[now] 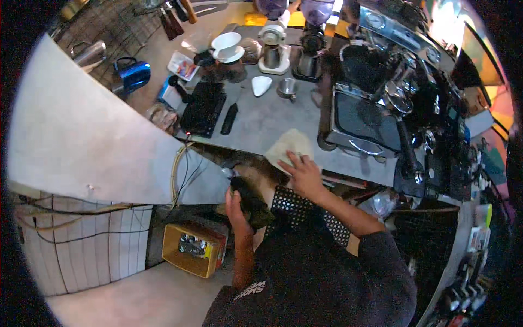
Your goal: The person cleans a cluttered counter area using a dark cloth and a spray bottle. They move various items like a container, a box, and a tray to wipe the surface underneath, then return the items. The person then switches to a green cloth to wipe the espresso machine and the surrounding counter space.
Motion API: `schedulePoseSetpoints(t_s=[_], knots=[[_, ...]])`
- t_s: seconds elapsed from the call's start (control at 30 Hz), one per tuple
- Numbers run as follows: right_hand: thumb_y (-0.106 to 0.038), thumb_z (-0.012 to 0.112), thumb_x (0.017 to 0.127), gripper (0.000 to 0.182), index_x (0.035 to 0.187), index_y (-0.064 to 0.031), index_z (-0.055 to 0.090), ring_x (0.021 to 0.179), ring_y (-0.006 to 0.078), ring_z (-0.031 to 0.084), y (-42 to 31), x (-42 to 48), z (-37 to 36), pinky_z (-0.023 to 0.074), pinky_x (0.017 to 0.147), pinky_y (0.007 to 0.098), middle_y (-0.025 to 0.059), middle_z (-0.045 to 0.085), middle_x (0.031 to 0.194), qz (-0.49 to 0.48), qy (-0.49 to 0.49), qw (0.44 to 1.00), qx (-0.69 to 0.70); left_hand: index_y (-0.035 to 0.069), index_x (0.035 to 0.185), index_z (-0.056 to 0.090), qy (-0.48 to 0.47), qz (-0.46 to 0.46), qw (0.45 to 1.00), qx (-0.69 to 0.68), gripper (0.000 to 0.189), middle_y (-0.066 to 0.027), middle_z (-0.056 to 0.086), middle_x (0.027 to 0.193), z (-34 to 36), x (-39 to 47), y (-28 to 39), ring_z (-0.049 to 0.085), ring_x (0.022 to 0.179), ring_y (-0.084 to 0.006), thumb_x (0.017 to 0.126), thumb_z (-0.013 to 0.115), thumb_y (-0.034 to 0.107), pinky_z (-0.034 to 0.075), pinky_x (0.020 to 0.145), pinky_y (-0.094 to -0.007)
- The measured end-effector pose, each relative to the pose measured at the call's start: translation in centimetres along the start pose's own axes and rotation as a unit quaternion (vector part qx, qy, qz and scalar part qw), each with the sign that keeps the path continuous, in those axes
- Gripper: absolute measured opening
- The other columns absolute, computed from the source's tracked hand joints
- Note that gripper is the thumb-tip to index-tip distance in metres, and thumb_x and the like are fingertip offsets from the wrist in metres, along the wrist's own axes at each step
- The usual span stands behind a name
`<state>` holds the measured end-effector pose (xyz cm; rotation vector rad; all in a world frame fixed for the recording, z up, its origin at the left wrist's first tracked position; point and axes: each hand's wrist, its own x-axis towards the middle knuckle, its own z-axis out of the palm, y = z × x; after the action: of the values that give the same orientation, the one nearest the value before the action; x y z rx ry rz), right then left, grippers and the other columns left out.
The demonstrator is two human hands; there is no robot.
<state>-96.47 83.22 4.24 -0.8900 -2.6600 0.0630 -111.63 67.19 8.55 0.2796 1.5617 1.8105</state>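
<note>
My right hand [304, 173] lies with fingers spread on a pale cloth [291, 143], which covers the counter's front edge. Whether the fingers pinch any of it is hard to see. Lower and to the left, my left hand [235, 206] grips a black-handled metal tool [238, 182] with a rounded silver end, off the counter's front edge. Its exact kind is blurred. On the grey counter [269, 114] beyond the cloth are a small metal cup [287, 88], a white scoop-shaped dish [261, 85] and a slim black object [229, 118].
An espresso machine [363, 118] fills the right side, with a portafilter handle [406, 143] jutting forward. Two coffee grinders [274, 49] stand at the back. A black scale [203, 108], white dripper [228, 47] and blue pitcher [135, 75] are leftward. Cables [177, 171] hang near my left hand.
</note>
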Motion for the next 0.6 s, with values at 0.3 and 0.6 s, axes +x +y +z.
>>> schedulePoseSetpoints(t_s=[0.3, 0.6], knots=[[-0.028, 0.052, 0.085, 0.042, 0.123, -0.0106, 0.055, 0.102, 0.0386, 0.046, 7.5, -12.4, -5.0, 0.0374, 0.088, 0.0471, 0.0134, 0.042, 0.137, 0.373, 0.018, 0.928, -0.021, 0.003, 0.127, 0.044, -0.007, -0.019, 1.000, 0.004, 0.043, -0.0078, 0.054, 0.112, 1.5, 1.2, -0.6, 0.054, 0.099, -0.0178, 0.092, 0.048, 0.028, 0.045, 0.082, -0.0310], [-0.038, 0.040, 0.093, 0.045, 0.123, -0.0074, 0.054, 0.130, 0.0490, 0.023, 1.6, -5.0, -1.6, 0.0131, 0.099, 0.0684, 0.0184, 0.039, 0.139, 0.452, -0.094, 0.886, -0.043, 0.003, 0.126, 0.045, -0.003, -0.019, 1.000, -0.021, 0.041, -0.0073, 0.054, 0.110, 1.6, 1.3, -0.3, 0.053, 0.097, -0.0173, 0.093, 0.047, 0.027, 0.044, 0.084, -0.0310]])
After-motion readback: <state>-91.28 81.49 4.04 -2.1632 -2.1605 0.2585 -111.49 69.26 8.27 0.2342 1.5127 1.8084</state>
